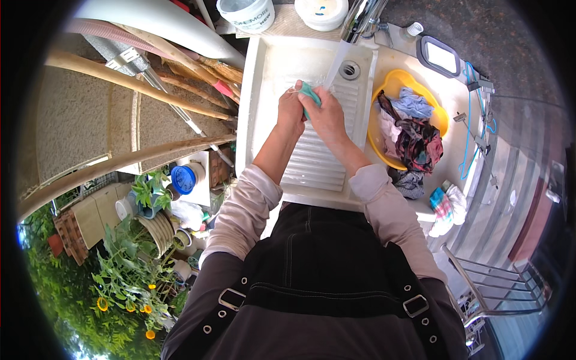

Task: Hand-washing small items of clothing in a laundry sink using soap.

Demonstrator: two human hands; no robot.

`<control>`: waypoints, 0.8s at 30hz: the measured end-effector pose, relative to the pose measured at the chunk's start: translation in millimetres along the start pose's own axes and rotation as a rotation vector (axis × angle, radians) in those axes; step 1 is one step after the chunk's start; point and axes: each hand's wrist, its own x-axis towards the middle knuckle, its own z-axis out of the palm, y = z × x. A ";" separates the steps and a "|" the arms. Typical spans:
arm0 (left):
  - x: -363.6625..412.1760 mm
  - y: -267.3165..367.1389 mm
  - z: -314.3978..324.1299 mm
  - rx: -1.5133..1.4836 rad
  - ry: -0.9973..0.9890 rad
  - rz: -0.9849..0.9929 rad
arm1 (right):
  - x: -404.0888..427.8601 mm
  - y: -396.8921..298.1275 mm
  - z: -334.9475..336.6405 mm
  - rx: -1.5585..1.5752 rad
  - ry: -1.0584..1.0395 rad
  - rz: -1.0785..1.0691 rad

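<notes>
Both hands meet over a white laundry sink (245, 135) with a ridged washboard (310, 164). Between them is a small teal-green piece (310, 93); whether it is cloth or soap I cannot tell. My right hand (327, 114) grips it with the thumb across the top. My left hand (290, 110) holds its other side, its fingers partly hidden. A stream of water (335, 65) falls from the chrome faucet (355, 24) just beside my right fingers, and splashes show around both hands. Behind the stream sits the round drain (349, 70).
Right of the basin, a yellow plastic tub (375, 148) holds crumpled clothes (418, 139). A grey patterned cloth (408, 183) and a checked cloth (440, 202) lie nearer me. White tubs (247, 15) stand behind the sink. Wooden poles (148, 92) lean at left. Blue hangers (468, 121) hang at right.
</notes>
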 end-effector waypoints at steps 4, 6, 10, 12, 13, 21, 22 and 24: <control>-12.5 -5.2 25.9 -0.311 0.033 -0.074 | -11.5 -13.3 -3.1 -0.482 0.006 -0.158; -21.8 -7.3 40.1 -0.099 -0.011 -0.126 | 27.8 5.4 -20.4 -0.574 0.175 -0.097; -16.7 0.0 40.9 0.077 0.041 -0.083 | 29.6 -10.2 -10.0 -0.406 0.122 -0.055; -5.7 -3.2 17.8 -0.247 -0.096 -0.035 | -14.2 -19.9 5.6 -0.411 0.044 -0.118; -5.0 -3.2 20.3 -0.244 -0.103 -0.038 | -23.1 -20.5 6.5 -0.418 -0.012 -0.177; -41.7 26.5 53.1 -0.056 -0.038 -0.185 | 31.0 -15.9 -16.9 -0.376 0.156 -0.090; -46.9 30.5 59.9 -0.225 -0.025 -0.173 | 24.7 -15.4 -15.8 -0.376 0.154 -0.087; -18.1 19.3 20.5 -0.298 -0.103 -0.209 | -0.2 -18.4 -9.3 -0.375 -0.066 -0.236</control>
